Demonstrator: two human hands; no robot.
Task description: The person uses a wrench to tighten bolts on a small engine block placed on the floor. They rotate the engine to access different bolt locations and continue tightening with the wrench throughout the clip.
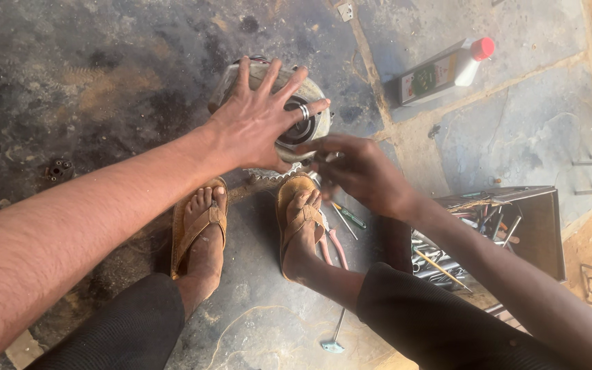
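A rounded grey metal engine casing point(310, 96) with a dark circular opening sits on the stained concrete floor, right under the left hand point(258, 120), which lies flat on top with fingers spread wide. The right hand point(354, 171) is curled at the casing's near edge, pinching a small metal part I cannot make out. Just behind that hand lie loose hand tools point(340, 229); farther right, an open metal toolbox point(508, 219).

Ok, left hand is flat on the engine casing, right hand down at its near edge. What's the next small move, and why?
Probably keep the left hand pressing on the engine casing while the right hand works the small metal part at its near edge: that palm is all that visibly steadies it.
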